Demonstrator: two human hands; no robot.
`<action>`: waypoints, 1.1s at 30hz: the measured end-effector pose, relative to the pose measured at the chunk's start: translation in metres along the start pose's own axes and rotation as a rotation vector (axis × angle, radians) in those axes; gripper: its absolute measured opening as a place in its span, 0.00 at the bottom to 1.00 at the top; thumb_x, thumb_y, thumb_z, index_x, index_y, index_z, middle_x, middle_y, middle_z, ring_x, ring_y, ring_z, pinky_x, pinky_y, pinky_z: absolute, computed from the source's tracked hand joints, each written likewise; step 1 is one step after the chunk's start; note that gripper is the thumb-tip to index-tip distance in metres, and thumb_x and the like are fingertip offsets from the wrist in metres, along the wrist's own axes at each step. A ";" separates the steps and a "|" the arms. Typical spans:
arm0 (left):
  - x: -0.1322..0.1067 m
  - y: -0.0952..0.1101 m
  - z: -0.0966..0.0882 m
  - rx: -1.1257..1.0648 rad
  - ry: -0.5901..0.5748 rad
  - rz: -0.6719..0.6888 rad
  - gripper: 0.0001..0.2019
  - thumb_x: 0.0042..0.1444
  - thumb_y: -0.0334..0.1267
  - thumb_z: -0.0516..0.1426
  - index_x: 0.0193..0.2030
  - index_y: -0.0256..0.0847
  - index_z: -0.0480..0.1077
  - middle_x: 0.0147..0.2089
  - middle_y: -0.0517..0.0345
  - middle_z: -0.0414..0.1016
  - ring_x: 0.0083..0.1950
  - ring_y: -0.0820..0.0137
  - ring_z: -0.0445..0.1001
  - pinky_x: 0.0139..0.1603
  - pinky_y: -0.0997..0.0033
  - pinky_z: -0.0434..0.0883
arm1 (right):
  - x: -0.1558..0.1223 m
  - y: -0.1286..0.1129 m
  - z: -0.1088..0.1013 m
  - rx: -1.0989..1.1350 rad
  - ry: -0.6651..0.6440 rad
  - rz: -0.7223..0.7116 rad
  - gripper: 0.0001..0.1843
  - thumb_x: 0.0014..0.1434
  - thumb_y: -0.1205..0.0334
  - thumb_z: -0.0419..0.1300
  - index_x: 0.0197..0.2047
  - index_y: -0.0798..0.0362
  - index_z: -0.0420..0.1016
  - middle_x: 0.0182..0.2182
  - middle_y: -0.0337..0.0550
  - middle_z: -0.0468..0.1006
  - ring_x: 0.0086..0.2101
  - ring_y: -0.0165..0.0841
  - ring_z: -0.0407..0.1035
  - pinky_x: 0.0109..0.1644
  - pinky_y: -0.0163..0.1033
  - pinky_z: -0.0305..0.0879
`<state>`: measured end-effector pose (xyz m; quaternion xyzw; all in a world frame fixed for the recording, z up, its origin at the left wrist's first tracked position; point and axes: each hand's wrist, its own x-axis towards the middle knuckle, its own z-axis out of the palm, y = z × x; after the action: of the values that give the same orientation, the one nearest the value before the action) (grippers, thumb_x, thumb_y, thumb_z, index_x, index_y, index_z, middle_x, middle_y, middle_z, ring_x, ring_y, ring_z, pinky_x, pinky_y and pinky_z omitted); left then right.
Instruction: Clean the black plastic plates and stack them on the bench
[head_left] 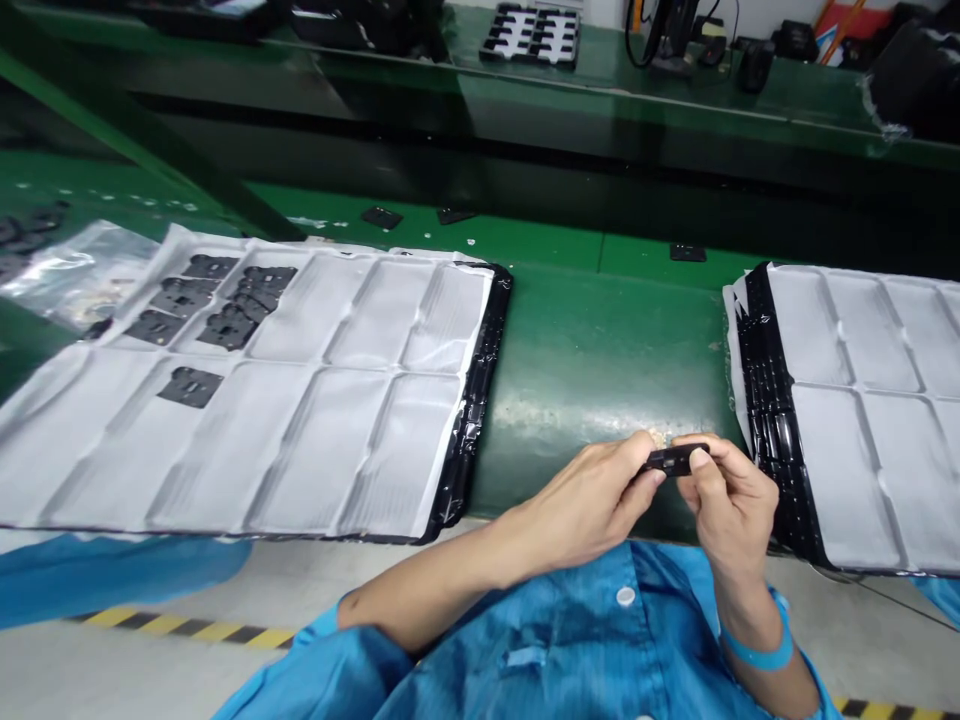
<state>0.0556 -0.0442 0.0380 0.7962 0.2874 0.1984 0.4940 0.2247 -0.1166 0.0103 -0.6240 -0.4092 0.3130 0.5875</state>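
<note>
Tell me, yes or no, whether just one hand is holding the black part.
No, the left hand and the right hand both hold the black part.

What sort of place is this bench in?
Probably a factory assembly area: a long green workbench, a white-lined compartment tray with flat black parts in some compartments, and yellow-and-black striped floor marking.

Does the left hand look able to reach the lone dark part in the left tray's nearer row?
Probably yes: nothing visible covers the dark part or blocks the way, though the left hand holds a black piece.
</note>
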 end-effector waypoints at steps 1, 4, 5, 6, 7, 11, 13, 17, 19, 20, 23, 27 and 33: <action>0.000 0.000 -0.001 0.001 -0.007 -0.007 0.09 0.74 0.38 0.50 0.39 0.46 0.57 0.29 0.66 0.64 0.27 0.71 0.61 0.30 0.70 0.58 | 0.000 0.000 0.000 -0.002 0.001 0.002 0.15 0.70 0.51 0.65 0.38 0.54 0.86 0.17 0.32 0.66 0.16 0.26 0.57 0.18 0.32 0.52; 0.001 0.002 -0.002 0.007 -0.021 -0.046 0.09 0.73 0.37 0.50 0.38 0.46 0.57 0.29 0.67 0.63 0.27 0.72 0.61 0.30 0.70 0.58 | -0.001 0.002 -0.002 -0.004 -0.012 0.007 0.13 0.69 0.54 0.65 0.39 0.54 0.86 0.18 0.33 0.68 0.17 0.26 0.58 0.19 0.32 0.53; 0.002 0.002 -0.003 0.007 -0.021 -0.056 0.09 0.73 0.37 0.50 0.38 0.46 0.57 0.28 0.67 0.63 0.27 0.72 0.61 0.30 0.70 0.58 | -0.001 0.003 -0.002 -0.001 -0.022 0.007 0.12 0.69 0.55 0.65 0.39 0.54 0.86 0.19 0.34 0.70 0.17 0.26 0.59 0.20 0.32 0.55; 0.002 0.001 -0.003 0.007 -0.019 -0.062 0.09 0.73 0.37 0.50 0.38 0.46 0.57 0.28 0.67 0.62 0.27 0.72 0.61 0.30 0.70 0.58 | -0.002 0.005 -0.003 0.007 -0.035 0.005 0.12 0.69 0.56 0.64 0.41 0.54 0.86 0.20 0.34 0.71 0.18 0.27 0.60 0.21 0.32 0.56; 0.002 0.001 -0.003 0.009 -0.018 -0.064 0.09 0.73 0.37 0.50 0.38 0.46 0.56 0.28 0.67 0.62 0.27 0.72 0.61 0.30 0.70 0.58 | -0.002 0.006 -0.004 0.020 -0.051 0.002 0.11 0.70 0.58 0.63 0.42 0.53 0.86 0.21 0.35 0.73 0.19 0.27 0.61 0.22 0.33 0.58; 0.003 -0.002 -0.002 0.036 -0.012 -0.037 0.08 0.73 0.37 0.50 0.39 0.46 0.57 0.29 0.66 0.63 0.28 0.70 0.61 0.32 0.69 0.59 | -0.001 0.010 -0.010 0.086 -0.155 0.004 0.13 0.73 0.59 0.60 0.51 0.52 0.86 0.22 0.35 0.73 0.22 0.29 0.65 0.28 0.34 0.63; 0.003 -0.003 -0.001 0.055 -0.015 -0.026 0.07 0.73 0.36 0.49 0.40 0.46 0.57 0.30 0.66 0.63 0.28 0.70 0.62 0.32 0.69 0.59 | 0.000 0.011 -0.011 0.079 -0.170 0.017 0.13 0.74 0.58 0.60 0.50 0.53 0.86 0.22 0.34 0.71 0.22 0.29 0.64 0.28 0.34 0.62; 0.003 -0.004 0.002 0.099 -0.031 -0.042 0.07 0.74 0.37 0.48 0.40 0.46 0.58 0.31 0.64 0.66 0.29 0.68 0.65 0.34 0.68 0.61 | 0.002 0.012 -0.009 0.031 -0.123 0.030 0.15 0.74 0.57 0.59 0.44 0.54 0.86 0.21 0.33 0.69 0.20 0.27 0.61 0.24 0.33 0.57; 0.003 -0.005 0.003 0.116 -0.035 -0.051 0.07 0.74 0.36 0.49 0.41 0.45 0.59 0.31 0.63 0.68 0.30 0.68 0.67 0.34 0.68 0.62 | 0.002 0.014 -0.009 0.029 -0.119 0.022 0.14 0.74 0.58 0.60 0.43 0.53 0.86 0.22 0.34 0.71 0.20 0.26 0.61 0.25 0.33 0.58; 0.003 -0.006 0.003 0.123 -0.039 -0.054 0.06 0.74 0.36 0.49 0.41 0.45 0.59 0.32 0.63 0.69 0.30 0.68 0.68 0.34 0.68 0.63 | 0.002 0.014 -0.009 0.035 -0.121 0.017 0.13 0.74 0.59 0.60 0.43 0.53 0.86 0.23 0.35 0.72 0.20 0.26 0.62 0.25 0.33 0.58; 0.004 -0.006 0.003 0.140 -0.038 -0.060 0.06 0.74 0.36 0.49 0.41 0.45 0.60 0.31 0.63 0.68 0.30 0.68 0.68 0.34 0.68 0.63 | 0.001 0.016 -0.010 0.085 -0.150 0.013 0.15 0.74 0.59 0.58 0.44 0.53 0.86 0.24 0.37 0.74 0.22 0.28 0.62 0.26 0.35 0.60; 0.004 -0.005 0.004 0.156 -0.046 -0.067 0.06 0.74 0.37 0.49 0.42 0.45 0.61 0.30 0.63 0.68 0.29 0.68 0.68 0.33 0.68 0.63 | 0.001 0.016 -0.009 0.127 -0.152 0.021 0.14 0.75 0.58 0.59 0.44 0.52 0.86 0.26 0.37 0.75 0.22 0.27 0.62 0.26 0.34 0.59; 0.003 -0.005 0.006 0.202 -0.060 -0.083 0.06 0.74 0.35 0.49 0.43 0.45 0.62 0.30 0.63 0.69 0.30 0.67 0.71 0.34 0.68 0.64 | 0.002 0.020 -0.009 0.100 -0.141 0.053 0.13 0.74 0.58 0.61 0.41 0.52 0.85 0.26 0.37 0.75 0.20 0.26 0.59 0.23 0.33 0.55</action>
<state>0.0606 -0.0446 0.0314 0.8350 0.3238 0.1236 0.4274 0.2362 -0.1184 -0.0082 -0.5808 -0.4168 0.3917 0.5792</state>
